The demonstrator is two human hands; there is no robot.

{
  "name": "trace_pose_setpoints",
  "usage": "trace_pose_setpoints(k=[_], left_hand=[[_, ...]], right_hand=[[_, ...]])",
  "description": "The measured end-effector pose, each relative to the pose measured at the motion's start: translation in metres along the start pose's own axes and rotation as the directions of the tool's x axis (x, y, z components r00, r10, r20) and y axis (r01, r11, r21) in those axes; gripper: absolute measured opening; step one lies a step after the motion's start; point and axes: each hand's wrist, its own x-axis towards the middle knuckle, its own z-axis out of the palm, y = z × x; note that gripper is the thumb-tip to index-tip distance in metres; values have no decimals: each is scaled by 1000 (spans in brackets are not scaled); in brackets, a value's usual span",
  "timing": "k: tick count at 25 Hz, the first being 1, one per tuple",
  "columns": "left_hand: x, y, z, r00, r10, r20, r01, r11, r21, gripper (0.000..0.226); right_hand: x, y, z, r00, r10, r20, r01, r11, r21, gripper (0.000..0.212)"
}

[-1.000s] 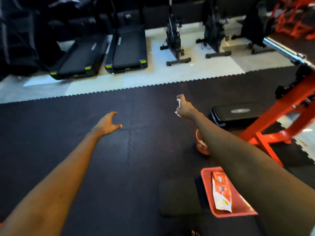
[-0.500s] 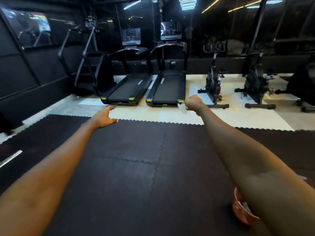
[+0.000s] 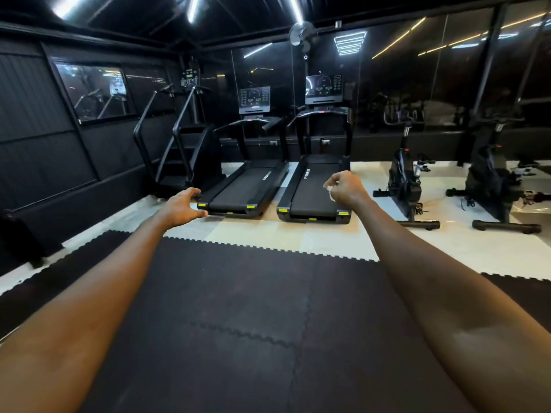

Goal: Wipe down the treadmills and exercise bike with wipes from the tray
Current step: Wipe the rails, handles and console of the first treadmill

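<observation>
Right hand (image 3: 347, 190) pinches a small white wipe (image 3: 329, 194), left hand (image 3: 180, 207) hangs loose and empty, and past the fingers (image 3: 190, 193) sit two black treadmills (image 3: 242, 192) (image 3: 314, 193), one marked FITNESS, plus a black exercise bike (image 3: 405, 183).

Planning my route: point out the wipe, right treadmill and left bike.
wipe (image 3: 330, 195), head view, its visible white edge
right treadmill (image 3: 310, 201), head view, belt
left bike (image 3: 402, 177), head view, body

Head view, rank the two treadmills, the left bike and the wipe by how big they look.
1. Tied: left treadmill and right treadmill look about alike, so I won't rank them apart.
2. Next: left bike, shorter and narrower.
3. Smallest: wipe, a scrap pinched in the right hand, though it is far nearer the camera.
</observation>
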Motion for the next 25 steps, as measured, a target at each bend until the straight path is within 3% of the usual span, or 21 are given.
trace_pose_setpoints(k=[5,9,14,25], left_hand=[[99,-44,-2,1000,-8,9,8,1000,-17,76],[201,-91,-14,1000,12,-22,-13,999,-48,78],[324,-141,-26,1000,20,-8,-20,998,-58,79],[640,-232,-12,999,0,-46,-1,999,-38,80]], right_hand=[[100,-25,52,998,-43,-54,36,993,-112,27],[188,-43,108,998,-50,-31,45,987,-152,56],[303,-74,176,997,-67,-38,58,976,-208,68],[621,-86,301,990,-120,-73,106,979,-173,48]])
